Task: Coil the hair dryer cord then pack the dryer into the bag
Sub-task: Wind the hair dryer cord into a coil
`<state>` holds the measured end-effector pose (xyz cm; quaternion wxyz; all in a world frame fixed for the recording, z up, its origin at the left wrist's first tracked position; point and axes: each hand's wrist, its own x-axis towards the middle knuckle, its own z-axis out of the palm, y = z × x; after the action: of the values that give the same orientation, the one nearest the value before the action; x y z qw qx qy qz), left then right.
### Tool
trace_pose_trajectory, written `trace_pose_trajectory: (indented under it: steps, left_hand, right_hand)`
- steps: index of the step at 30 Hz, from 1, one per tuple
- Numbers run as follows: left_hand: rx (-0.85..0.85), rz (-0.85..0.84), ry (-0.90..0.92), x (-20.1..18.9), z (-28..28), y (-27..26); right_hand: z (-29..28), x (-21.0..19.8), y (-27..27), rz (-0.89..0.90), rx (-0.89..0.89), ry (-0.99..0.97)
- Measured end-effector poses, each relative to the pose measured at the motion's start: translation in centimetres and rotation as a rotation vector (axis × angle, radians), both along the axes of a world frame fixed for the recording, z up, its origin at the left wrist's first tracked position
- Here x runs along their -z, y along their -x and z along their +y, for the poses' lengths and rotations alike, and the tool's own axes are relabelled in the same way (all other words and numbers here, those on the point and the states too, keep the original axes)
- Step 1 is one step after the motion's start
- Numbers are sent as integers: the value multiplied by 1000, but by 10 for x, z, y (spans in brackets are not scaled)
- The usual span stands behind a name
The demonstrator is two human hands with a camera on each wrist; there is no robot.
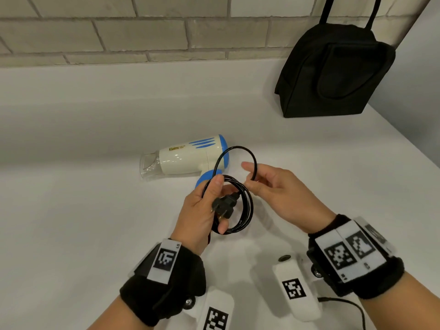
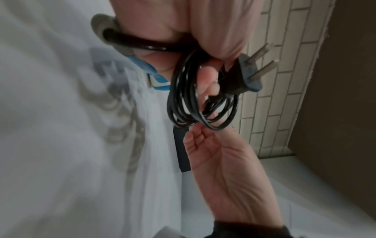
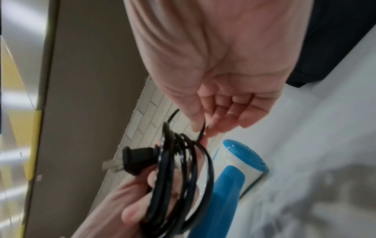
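A white and blue hair dryer [image 1: 188, 156] lies on its side on the white counter [image 1: 83, 186], nozzle pointing left. My left hand [image 1: 202, 206] grips several black coils of its cord [image 1: 245, 206] together with the plug [image 1: 225, 204]. The same coils [image 2: 183, 99] and plug [image 2: 244, 77] show in the left wrist view. My right hand [image 1: 269, 184] pinches a loose loop of the cord [image 1: 252, 158] just above the coil. The right wrist view shows that pinch on the cord [image 3: 202, 131] beside the dryer [image 3: 240, 159]. A black bag [image 1: 333, 75] stands at the back right.
A tiled wall [image 1: 119, 32] runs along the back of the counter. The counter's right edge [image 1: 409, 144] slants down past the bag. The bag's two handles [image 1: 350, 10] rise out of view. Tagged white wrist-camera units [image 1: 295, 289] hang below my wrists.
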<state>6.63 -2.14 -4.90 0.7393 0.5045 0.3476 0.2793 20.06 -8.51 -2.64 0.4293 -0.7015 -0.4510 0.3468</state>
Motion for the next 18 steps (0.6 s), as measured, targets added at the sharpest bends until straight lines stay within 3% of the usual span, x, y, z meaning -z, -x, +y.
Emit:
trace_pose_trajectory:
  steps: [2, 5, 7, 9, 15, 18]
  left_hand:
    - [-8, -27, 25, -1, 1, 0]
    - [-27, -46, -19, 1, 1, -3]
    - [-62, -59, -55, 3, 0, -5]
    - [-90, -62, -91, 6, 0, -7]
    - [-122, -75, -130, 3, -1, -6]
    - [-179, -42, -156, 6, 3, -6]
  right_hand:
    - [-6, -1, -1, -214, -52, -10]
    - [-20, -9, 6, -586, -40, -229]
    - [-27, -15, 16, -747, -114, -362]
    - [-26, -15, 28, -886, -204, -344]
    - [-13, -9, 36, -923, -153, -319]
    - [-15, -13, 38, -761, -247, -380]
